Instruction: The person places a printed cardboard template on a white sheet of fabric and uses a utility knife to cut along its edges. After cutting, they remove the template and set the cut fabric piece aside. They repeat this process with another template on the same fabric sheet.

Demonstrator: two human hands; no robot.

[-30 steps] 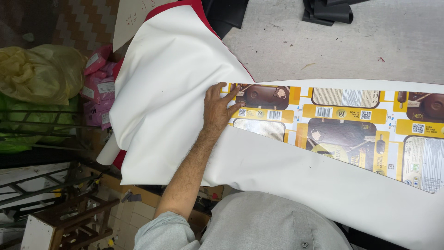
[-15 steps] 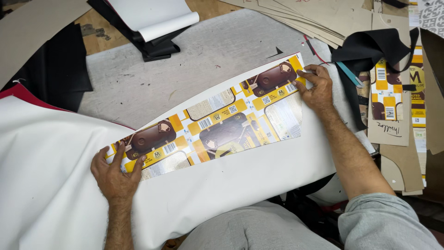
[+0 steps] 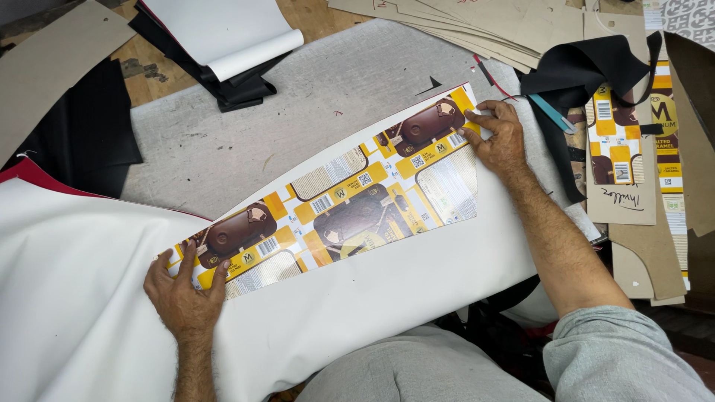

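A long printed cardboard template [image 3: 335,201], yellow and brown with ice-cream bar pictures, lies diagonally on a white sheet of leather-like material [image 3: 357,298]. My left hand [image 3: 185,292] presses flat on the template's lower left end, fingers spread. My right hand [image 3: 497,135] presses on its upper right end, fingertips on the corner. Both hands hold the template down against the white sheet; neither grips anything.
The white sheet drapes over a grey work surface [image 3: 298,112]. Black material pieces [image 3: 82,126] lie at left and upper right [image 3: 588,71]. Brown cardboard patterns [image 3: 462,22] and more printed card pieces [image 3: 622,141] pile at the top right. A white roll [image 3: 231,33] sits at the top.
The view swung from the left side to the whole template. My right hand came into view on the far corner. The left hand stays pressed on the near end.
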